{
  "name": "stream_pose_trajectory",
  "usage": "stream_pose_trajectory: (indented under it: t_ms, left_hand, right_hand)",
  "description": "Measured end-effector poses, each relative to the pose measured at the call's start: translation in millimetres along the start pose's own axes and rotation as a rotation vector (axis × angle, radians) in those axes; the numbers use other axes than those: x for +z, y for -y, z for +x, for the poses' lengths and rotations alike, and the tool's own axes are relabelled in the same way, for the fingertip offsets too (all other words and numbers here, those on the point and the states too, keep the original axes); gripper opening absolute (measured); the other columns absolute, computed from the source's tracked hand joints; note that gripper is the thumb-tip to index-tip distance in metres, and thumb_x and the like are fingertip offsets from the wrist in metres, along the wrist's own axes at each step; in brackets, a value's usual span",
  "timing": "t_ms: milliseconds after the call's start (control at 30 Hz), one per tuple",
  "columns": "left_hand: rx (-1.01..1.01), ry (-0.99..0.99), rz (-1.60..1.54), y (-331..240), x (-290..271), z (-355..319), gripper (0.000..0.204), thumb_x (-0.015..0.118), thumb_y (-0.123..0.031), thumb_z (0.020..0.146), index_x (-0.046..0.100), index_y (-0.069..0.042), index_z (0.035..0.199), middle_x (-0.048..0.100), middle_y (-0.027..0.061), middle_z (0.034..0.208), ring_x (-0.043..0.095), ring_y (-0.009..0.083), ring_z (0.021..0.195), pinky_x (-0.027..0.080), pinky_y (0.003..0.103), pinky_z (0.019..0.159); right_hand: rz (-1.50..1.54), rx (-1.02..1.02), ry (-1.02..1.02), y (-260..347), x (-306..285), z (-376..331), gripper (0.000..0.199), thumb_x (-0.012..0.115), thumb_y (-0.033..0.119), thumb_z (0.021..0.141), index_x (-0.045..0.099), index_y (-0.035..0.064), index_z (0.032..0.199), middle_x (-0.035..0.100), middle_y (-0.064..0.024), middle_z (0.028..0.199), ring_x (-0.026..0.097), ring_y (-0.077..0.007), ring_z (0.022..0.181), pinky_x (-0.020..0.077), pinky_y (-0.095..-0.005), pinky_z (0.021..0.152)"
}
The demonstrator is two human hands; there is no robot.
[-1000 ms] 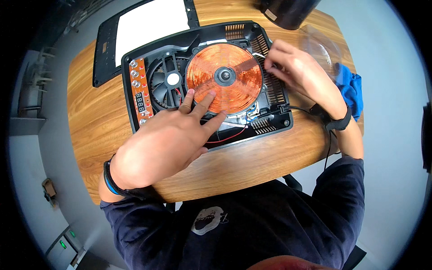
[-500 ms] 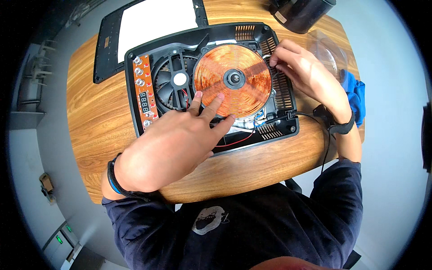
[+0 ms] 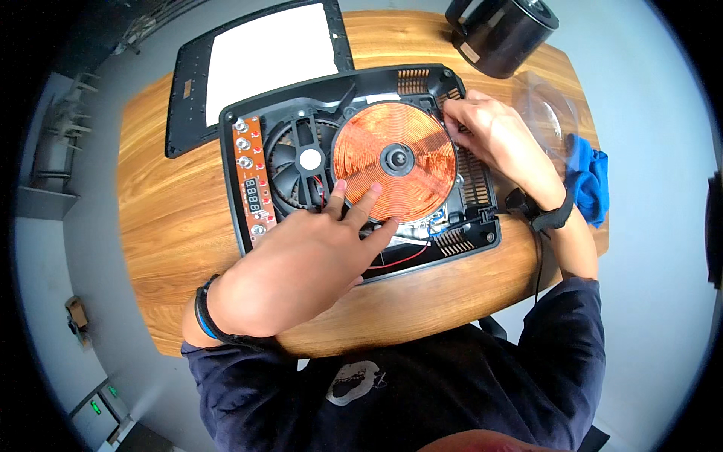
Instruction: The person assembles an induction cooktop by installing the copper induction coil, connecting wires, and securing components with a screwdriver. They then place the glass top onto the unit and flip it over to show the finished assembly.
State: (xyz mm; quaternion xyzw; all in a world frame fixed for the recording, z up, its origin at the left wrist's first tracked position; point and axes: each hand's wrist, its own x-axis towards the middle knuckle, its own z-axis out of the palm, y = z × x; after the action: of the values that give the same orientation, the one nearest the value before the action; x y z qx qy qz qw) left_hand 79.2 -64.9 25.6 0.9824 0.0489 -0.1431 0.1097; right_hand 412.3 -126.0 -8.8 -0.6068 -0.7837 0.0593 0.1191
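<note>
- The opened induction cooker base [image 3: 361,162] lies flat on the wooden table [image 3: 173,226], its copper coil [image 3: 394,160] exposed in the middle, just right of the black fan [image 3: 305,162].
- The left hand [image 3: 316,252] lies open, fingers spread, fingertips [image 3: 371,197] touching the coil's near edge (nothing gripped).
- The right hand [image 3: 489,135] rests at the coil's right rim, fingers curled; what they pinch, I cannot tell.
- The lifted-off glass top panel [image 3: 263,53] lies behind the base; a black pot [image 3: 501,30] and a blue cloth [image 3: 591,181] sit off to the right.
</note>
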Motion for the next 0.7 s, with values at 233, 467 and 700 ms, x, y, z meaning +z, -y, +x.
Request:
stream_pose_trajectory:
  t_ms: [233,467,700]
  left_hand:
    - [0.045,0.043,-0.05,9.5,-8.6,-5.9,0.078,0.081,-0.034,0.099,0.05,-0.011,0.166,0.052,0.025,0.168,0.061,0.0474,0.145,0.062,0.051,0.106]
    - [0.135,-0.105,-0.261,44.0,-10.1,-15.5,0.063,0.073,-0.032,0.106,0.055,-0.008,0.162,0.055,0.0245,0.166,0.059,0.0442,0.148,0.057,0.052,0.114]
    - [-0.04,-0.372,-0.303,118.0,-30.7,-19.0,0.037,0.074,-0.023,0.106,0.072,-0.003,0.137,0.076,0.0191,0.138,0.074,0.0355,0.126,0.059,0.044,0.11]
  right_hand:
    - [0.201,0.072,0.049,-8.1,-13.4,1.3,0.011,0.071,0.0,0.097,0.062,0.0014,0.103,0.067,-0.0185,0.088,0.067,-0.0393,0.083,0.0535,-0.0459,0.075]
    - [0.234,0.114,-0.01,-36.5,-22.8,41.2,0.022,0.074,0.013,0.104,0.067,-0.0013,0.119,0.078,-0.0158,0.104,0.079,-0.0311,0.096,0.0623,-0.0427,0.086]
    - [0.221,0.094,0.153,-62.3,-7.3,112.0,0.046,0.071,0.036,0.11,0.068,0.0002,0.139,0.077,-0.0212,0.13,0.075,-0.0345,0.123,0.0578,-0.0432,0.11]
